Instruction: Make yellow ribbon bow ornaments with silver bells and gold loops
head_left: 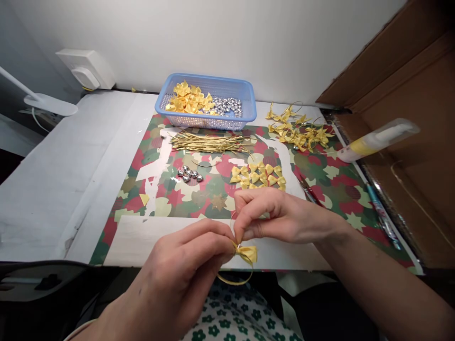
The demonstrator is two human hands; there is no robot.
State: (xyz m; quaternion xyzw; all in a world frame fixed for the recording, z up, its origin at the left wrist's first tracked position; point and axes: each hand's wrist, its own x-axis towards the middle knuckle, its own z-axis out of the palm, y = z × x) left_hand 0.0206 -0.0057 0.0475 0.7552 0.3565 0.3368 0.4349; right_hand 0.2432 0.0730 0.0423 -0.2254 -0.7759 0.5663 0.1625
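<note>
A yellow ribbon bow (248, 254) is pinched in the fingertips of my left hand (194, 265), near the table's front edge. From it a thin gold twist tie (236, 283) curves down in a loop. My right hand (265, 215) is closed, with thumb and forefinger pinched on the tie right at the middle of the bow. Something small and shiny shows between the fingertips, too small to make out. Beyond my right hand, several yellow bows (259, 175) lie in rows. A small cluster of silver bells (189, 174) lies to their left.
A blue basket (206, 121) holds yellow bows and silver beads or bells. Before it lies a bundle of gold ties (211, 142). Finished-looking bows with ties (302, 132) are heaped at the right, near a glue bottle (377, 139), scissors (309, 189) and a cardboard wall (408, 90).
</note>
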